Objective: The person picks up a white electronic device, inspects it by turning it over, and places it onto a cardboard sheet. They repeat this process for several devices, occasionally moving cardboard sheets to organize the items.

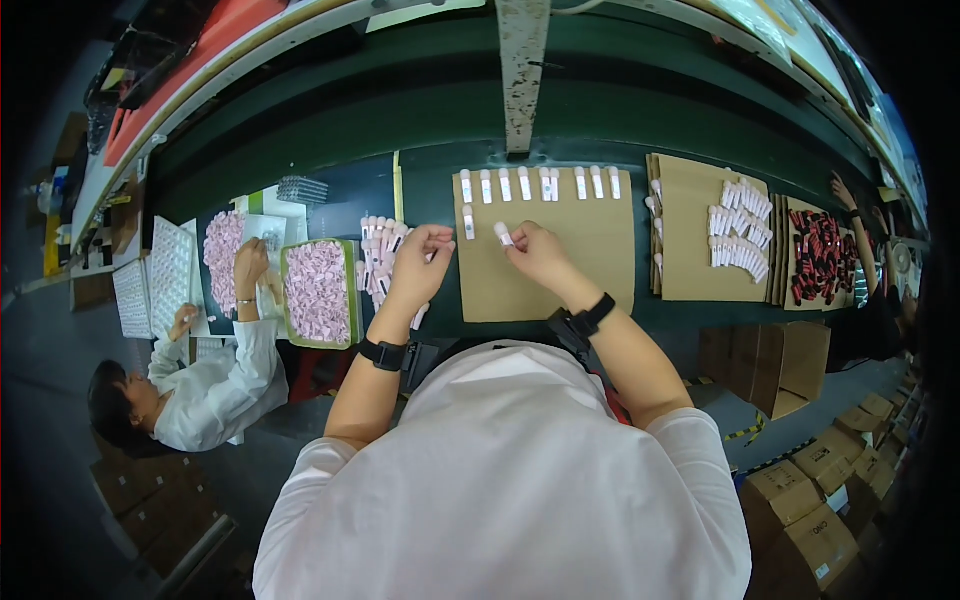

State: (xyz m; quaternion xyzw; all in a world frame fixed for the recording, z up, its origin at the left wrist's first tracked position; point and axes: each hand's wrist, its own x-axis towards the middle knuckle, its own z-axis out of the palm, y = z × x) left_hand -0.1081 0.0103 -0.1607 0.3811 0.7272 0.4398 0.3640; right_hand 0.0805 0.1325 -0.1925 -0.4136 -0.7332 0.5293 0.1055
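My right hand point(541, 257) pinches a small white tube with a pink rounded cap point(503, 234) just over the brown cardboard sheet point(545, 290). My left hand point(422, 262) is at the sheet's left edge, fingers curved and thumb apart, with nothing visible between them. Along the far edge of the sheet lies a row of similar white tubes point(505, 185), pink caps pointing away from me. One more tube point(469, 223) starts a second row at the left. A pile of such tubes point(376, 240) is beside my left hand, partly hidden by my forearm.
Left of the pile stands a green-rimmed tray point(354, 305) full of small pink pieces. A co-worker in white point(225, 390) works there. At right, another cardboard sheet point(690, 275) bears more tubes, beyond it red-and-black pieces point(822, 255). A metal post point(520, 80) rises behind my sheet.
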